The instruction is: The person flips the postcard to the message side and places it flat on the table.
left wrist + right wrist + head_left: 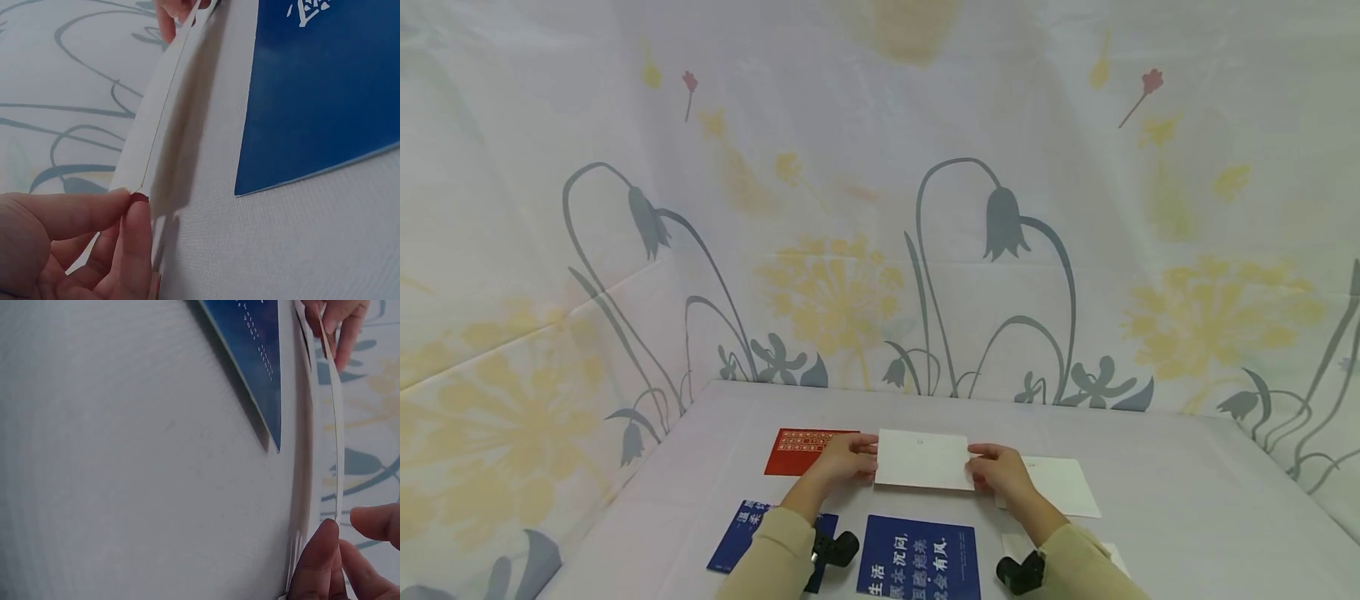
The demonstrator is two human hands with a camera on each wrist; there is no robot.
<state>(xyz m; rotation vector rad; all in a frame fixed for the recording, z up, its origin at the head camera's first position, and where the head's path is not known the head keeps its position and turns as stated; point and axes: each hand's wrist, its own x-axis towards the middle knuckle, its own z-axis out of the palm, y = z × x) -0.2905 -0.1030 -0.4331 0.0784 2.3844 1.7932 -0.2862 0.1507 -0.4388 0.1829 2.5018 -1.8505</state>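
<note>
A plain white card [922,460] is between the two hands, just in from the middle of the far edge of the worktop [1195,508]. Its long side goes left and right, from one hand to the other. It is lifted, with a dark shadow under its near edge; I can't tell if any of that edge touches the worktop. Each hand is at one short end, so neither hand is nearer to it.

The left hand [847,460] pinches the left end at a corner. The right hand [1002,472] holds the right end with bent fingers; in the right wrist view one fingertip stands a little off the card.

A red card [784,463] with gold marks lies beside the left hand, toward the far left corner, and the hand hides some of it. Another white card [1066,490] lies beyond the right hand, toward the right edge, partly hidden too.

Closer to the person, a blue card [917,554] with white writing lies below the lifted card, well apart from it. A second blue card [730,537] lies toward the left edge, partly under the left sleeve [775,554]. A cloth wall [880,100] with flowers stands behind the far edge.
</note>
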